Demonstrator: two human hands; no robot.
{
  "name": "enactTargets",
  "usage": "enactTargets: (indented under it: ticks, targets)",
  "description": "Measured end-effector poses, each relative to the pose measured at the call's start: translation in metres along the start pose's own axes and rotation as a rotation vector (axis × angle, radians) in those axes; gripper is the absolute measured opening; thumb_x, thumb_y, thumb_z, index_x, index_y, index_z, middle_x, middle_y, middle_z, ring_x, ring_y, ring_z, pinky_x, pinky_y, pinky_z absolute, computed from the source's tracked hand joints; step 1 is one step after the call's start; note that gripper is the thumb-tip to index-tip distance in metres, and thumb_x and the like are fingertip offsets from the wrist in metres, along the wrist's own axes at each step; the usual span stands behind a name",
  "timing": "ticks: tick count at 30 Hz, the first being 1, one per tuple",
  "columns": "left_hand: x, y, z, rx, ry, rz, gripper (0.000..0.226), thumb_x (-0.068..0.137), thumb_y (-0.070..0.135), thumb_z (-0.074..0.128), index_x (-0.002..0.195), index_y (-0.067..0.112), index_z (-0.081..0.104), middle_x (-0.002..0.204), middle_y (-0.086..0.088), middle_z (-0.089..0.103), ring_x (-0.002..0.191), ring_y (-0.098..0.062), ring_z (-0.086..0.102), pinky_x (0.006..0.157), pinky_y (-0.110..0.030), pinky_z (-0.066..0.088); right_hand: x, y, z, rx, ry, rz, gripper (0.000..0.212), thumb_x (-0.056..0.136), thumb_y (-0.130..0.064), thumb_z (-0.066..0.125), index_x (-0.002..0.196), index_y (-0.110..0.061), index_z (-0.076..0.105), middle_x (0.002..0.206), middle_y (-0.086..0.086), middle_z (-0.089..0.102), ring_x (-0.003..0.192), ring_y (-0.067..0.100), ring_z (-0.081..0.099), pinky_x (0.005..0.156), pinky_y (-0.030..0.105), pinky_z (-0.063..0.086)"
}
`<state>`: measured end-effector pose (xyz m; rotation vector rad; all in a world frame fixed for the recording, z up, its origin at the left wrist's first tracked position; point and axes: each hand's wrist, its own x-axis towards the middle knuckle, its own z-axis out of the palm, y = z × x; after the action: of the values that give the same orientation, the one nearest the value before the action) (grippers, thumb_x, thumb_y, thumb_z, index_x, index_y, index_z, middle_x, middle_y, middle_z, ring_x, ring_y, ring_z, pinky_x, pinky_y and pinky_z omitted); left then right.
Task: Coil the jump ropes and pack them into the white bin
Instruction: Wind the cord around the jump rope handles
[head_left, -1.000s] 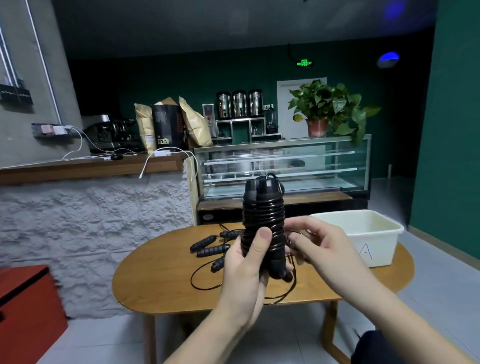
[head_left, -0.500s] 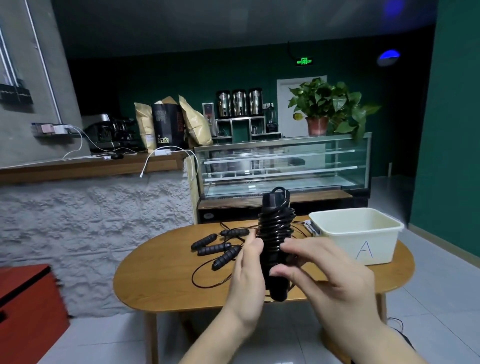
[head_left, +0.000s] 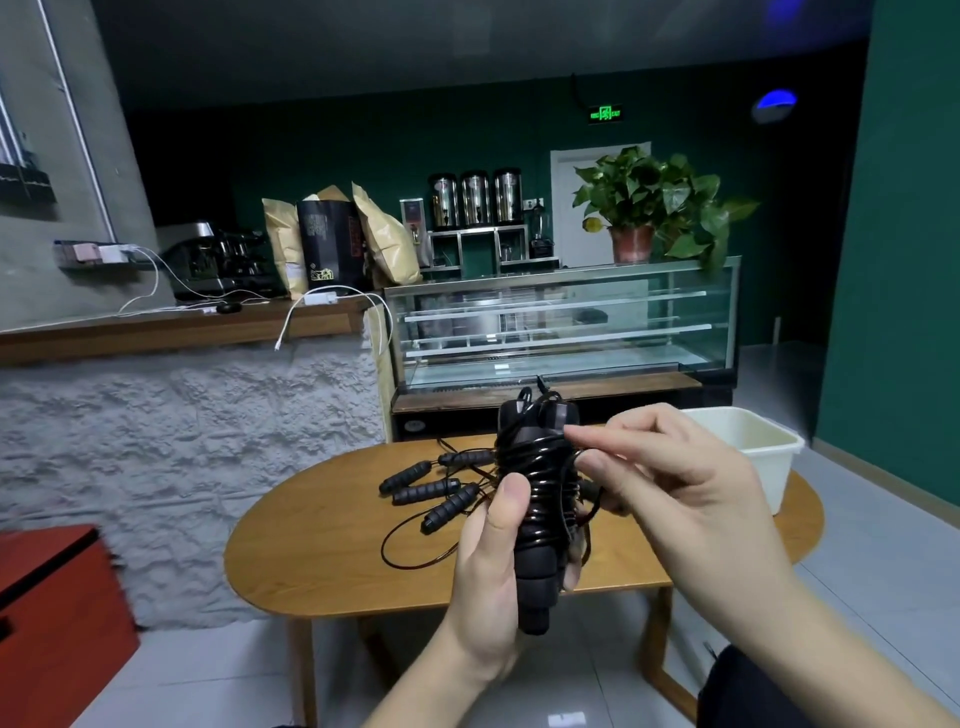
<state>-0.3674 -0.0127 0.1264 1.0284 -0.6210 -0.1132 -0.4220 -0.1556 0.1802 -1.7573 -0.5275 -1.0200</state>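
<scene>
I see a glossy black cord (head_left: 540, 470), smooth like plastic, wound over matt, ribbed, foam-like handles (head_left: 535, 582) gripped by my left hand (head_left: 493, 587). The 4 loose handles (head_left: 426, 491) on the worktop (head_left: 322, 551) look equally matt and ribbed. That worktop reads as smooth wood with a soft sheen. The white bin (head_left: 763, 457) looks like smooth plastic. Behind, the counter front (head_left: 197, 431) is rough plaster, the display case (head_left: 561, 322) glass and metal, the 3 urns (head_left: 475, 200) shiny metal.
</scene>
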Motion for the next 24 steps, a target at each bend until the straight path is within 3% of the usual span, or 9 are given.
enactTargets:
  ticks: [2, 6, 11, 14, 18, 24]
  targets:
    - [-0.005, 0.002, 0.004, 0.010, -0.049, 0.000, 0.072, 0.085, 0.066, 0.066, 0.099, -0.005, 0.066, 0.083, -0.024, 0.056, 0.065, -0.025, 0.049, 0.056, -0.033, 0.040, 0.005, -0.011, -0.003, 0.033, -0.011, 0.075, 0.020, 0.079, -0.032, 0.081, 0.098, -0.030, 0.078, 0.080, 0.000, 0.070, 0.068, 0.017, 0.063, 0.062, 0.043, 0.053]
    - [-0.010, 0.005, 0.007, -0.037, -0.090, 0.002, 0.067, 0.084, 0.066, 0.067, 0.103, 0.002, 0.069, 0.089, -0.026, 0.055, 0.066, -0.024, 0.050, 0.055, -0.033, 0.041, 0.010, -0.019, -0.012, -0.018, -0.021, 0.134, 0.016, 0.074, -0.023, 0.084, 0.085, -0.028, 0.074, 0.073, -0.003, 0.073, 0.057, 0.009, 0.060, 0.055, 0.026, 0.046]
    - [-0.012, 0.009, 0.010, -0.048, -0.092, -0.006, 0.065, 0.082, 0.067, 0.069, 0.100, 0.004, 0.071, 0.091, -0.025, 0.058, 0.067, -0.025, 0.050, 0.055, -0.032, 0.041, 0.008, -0.027, -0.016, -0.199, -0.050, -0.031, 0.011, 0.076, -0.018, 0.083, 0.082, -0.025, 0.076, 0.074, -0.011, 0.072, 0.074, 0.010, 0.069, 0.064, 0.019, 0.051]
    - [-0.014, 0.010, 0.012, -0.037, -0.097, -0.016, 0.065, 0.081, 0.070, 0.067, 0.095, 0.007, 0.073, 0.090, -0.022, 0.057, 0.067, -0.024, 0.049, 0.057, -0.032, 0.039, 0.010, -0.027, -0.019, -0.284, -0.064, -0.152, 0.008, 0.079, -0.018, 0.082, 0.085, -0.023, 0.079, 0.075, -0.009, 0.070, 0.070, 0.010, 0.066, 0.063, 0.021, 0.050]
    - [-0.016, 0.011, 0.014, -0.037, -0.078, -0.016, 0.068, 0.081, 0.072, 0.066, 0.094, 0.005, 0.073, 0.088, -0.022, 0.058, 0.068, -0.025, 0.050, 0.057, -0.032, 0.039, 0.007, -0.022, -0.021, -0.470, -0.103, -0.351, 0.008, 0.087, -0.018, 0.074, 0.094, -0.016, 0.078, 0.081, -0.004, 0.065, 0.070, 0.006, 0.058, 0.067, 0.014, 0.044]
    - [-0.019, 0.014, 0.021, -0.025, -0.044, 0.004, 0.070, 0.084, 0.071, 0.062, 0.094, 0.002, 0.068, 0.080, -0.021, 0.057, 0.067, -0.025, 0.050, 0.058, -0.036, 0.036, 0.002, -0.013, -0.016, -0.570, -0.017, -0.534, 0.013, 0.089, -0.005, 0.069, 0.100, -0.004, 0.077, 0.080, 0.006, 0.063, 0.070, 0.024, 0.057, 0.060, 0.032, 0.047]
